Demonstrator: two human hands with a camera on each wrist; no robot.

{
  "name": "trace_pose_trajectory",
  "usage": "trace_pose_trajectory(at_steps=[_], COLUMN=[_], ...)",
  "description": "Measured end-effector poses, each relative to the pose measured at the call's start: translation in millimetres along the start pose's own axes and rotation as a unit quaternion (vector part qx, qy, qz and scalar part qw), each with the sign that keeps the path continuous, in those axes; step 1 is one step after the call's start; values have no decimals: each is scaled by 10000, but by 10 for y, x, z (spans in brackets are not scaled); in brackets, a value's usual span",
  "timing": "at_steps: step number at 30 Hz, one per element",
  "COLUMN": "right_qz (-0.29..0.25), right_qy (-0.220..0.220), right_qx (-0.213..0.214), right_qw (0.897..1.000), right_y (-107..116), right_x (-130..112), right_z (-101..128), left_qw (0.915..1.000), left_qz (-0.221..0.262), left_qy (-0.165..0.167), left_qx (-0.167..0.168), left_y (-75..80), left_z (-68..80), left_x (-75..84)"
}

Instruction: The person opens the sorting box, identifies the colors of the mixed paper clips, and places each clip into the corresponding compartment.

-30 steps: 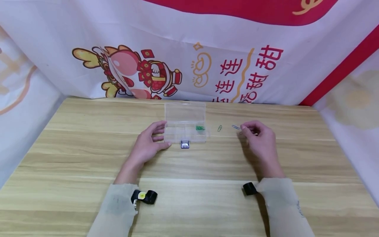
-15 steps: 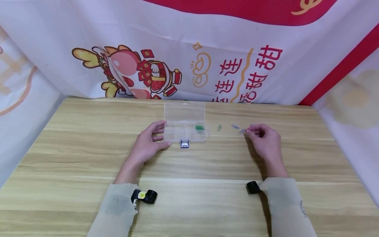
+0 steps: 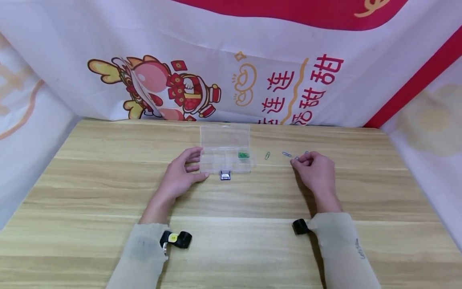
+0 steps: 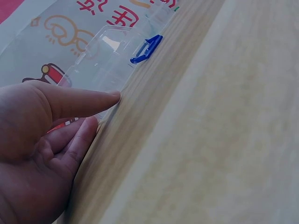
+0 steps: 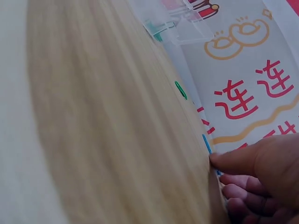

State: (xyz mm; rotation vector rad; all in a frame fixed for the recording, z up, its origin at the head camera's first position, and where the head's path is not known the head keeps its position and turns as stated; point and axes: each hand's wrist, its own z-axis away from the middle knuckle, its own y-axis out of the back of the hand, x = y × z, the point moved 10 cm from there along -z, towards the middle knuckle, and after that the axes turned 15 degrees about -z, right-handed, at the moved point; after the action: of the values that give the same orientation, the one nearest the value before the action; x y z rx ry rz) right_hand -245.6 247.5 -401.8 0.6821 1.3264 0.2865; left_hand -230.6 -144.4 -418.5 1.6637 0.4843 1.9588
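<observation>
A clear plastic compartment box (image 3: 225,146) lies open at mid-table, its blue latch (image 3: 225,175) at the front and green clips (image 3: 243,155) in one right-hand cell. My left hand (image 3: 196,164) rests against the box's left end; in the left wrist view the straight thumb touches the box (image 4: 107,60) near the latch (image 4: 145,49). To the right of the box lie a green paper clip (image 3: 267,155) and a blue paper clip (image 3: 286,154). My right hand (image 3: 297,159) has curled fingers, and its fingertips pinch a small paper clip (image 3: 296,158) on the tabletop.
The wooden table (image 3: 231,208) is walled by printed white-and-red cloth (image 3: 252,80) at the back and both sides. Black wrist cameras (image 3: 177,239) sit on both sleeves. In the right wrist view the green clip (image 5: 181,90) and blue clip (image 5: 206,143) lie ahead of the thumb.
My right hand drifted right, then came back left and closed its fingertips over a clip that lay bare beside them half a second ago. The left hand and box stayed still.
</observation>
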Motion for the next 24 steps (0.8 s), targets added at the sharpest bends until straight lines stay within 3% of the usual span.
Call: trace_pose_trajectory(at_steps=[14,21,24], right_qz=[240,260,-36], right_qy=[-159,-194,-243], right_qx=[-48,-390,-558], right_qw=[9996,9987,9981], right_y=[30,-13,-23], right_x=[-27,-4,12], right_z=[-17,-18,-17], left_qw=[10000,10000,9999], left_qz=[22,60,64], left_qy=[58,55,72], left_qx=[-3,-12,-27], left_y=[4,5,1], left_z=[5,10,14], left_x=[-8,-8,-11])
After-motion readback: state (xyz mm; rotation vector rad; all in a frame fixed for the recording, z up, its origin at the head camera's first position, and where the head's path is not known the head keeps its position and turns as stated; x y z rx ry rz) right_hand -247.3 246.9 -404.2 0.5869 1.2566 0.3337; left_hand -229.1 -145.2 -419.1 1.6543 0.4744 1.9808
